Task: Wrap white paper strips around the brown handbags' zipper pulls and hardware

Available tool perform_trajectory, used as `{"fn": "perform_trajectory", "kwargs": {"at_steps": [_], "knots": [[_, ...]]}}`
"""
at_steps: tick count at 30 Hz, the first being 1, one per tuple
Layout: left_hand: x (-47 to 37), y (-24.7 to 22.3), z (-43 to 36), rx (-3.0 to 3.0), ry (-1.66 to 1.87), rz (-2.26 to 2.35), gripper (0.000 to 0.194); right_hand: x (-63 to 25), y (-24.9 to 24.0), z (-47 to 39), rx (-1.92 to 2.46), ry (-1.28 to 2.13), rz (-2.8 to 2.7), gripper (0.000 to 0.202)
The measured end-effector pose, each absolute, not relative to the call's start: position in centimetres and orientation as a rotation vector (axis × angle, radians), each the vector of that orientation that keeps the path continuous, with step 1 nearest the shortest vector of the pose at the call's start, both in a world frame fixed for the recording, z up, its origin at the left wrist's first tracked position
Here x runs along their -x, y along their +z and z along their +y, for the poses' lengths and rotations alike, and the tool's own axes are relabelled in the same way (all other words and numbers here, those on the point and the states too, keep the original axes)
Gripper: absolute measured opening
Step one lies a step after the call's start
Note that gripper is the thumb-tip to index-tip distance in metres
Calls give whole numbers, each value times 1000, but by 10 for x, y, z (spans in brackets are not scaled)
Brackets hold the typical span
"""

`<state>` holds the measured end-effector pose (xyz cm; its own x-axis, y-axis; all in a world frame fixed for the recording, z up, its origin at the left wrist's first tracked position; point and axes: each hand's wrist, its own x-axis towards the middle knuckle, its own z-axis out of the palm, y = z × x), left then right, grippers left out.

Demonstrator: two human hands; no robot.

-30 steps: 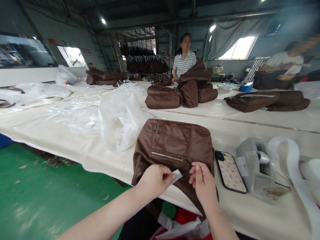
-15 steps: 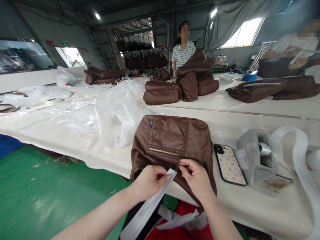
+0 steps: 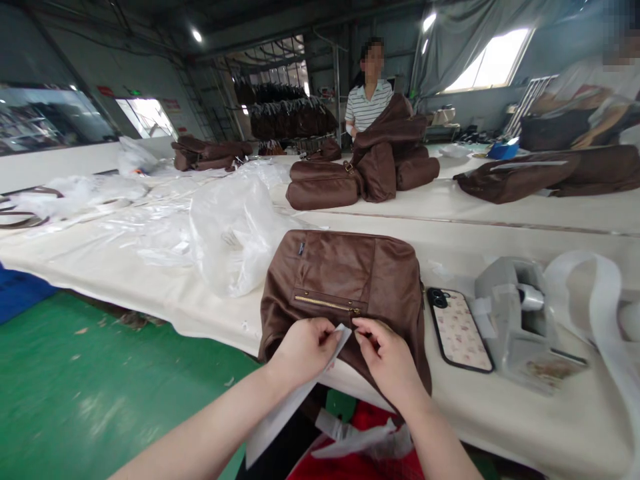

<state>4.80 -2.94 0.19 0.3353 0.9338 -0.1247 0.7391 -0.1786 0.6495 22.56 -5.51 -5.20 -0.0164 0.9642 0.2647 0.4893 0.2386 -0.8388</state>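
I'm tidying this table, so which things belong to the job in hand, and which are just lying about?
In the job:
- white strip, in the left hand
- brown bag, under the right hand

Apparently lying about:
- patterned phone
- clear plastic bag

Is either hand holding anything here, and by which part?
The left hand pinches the white strip near its upper end; whether the right hand grips the zipper pull cannot be told.

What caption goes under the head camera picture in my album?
Left hand holding a white strip, right hand near the gold zipper of a brown bag.
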Motion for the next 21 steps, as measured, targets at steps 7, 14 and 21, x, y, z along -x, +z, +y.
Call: {"fn": "perform_trajectory", "kwargs": {"at_steps": [7, 14, 21], "knots": [[-45, 12, -26, -1979, 432, 1563, 29, -225, -48, -60, 1342, 678, -1710, 24], [-56, 5, -11, -2141, 499, 1561, 25, -224, -48, -59, 1396, 692, -1677, 20], [-60, -6, 0, -2099, 530, 1529, 23, -224, -44, -60, 1395, 702, -1670, 19]]}}
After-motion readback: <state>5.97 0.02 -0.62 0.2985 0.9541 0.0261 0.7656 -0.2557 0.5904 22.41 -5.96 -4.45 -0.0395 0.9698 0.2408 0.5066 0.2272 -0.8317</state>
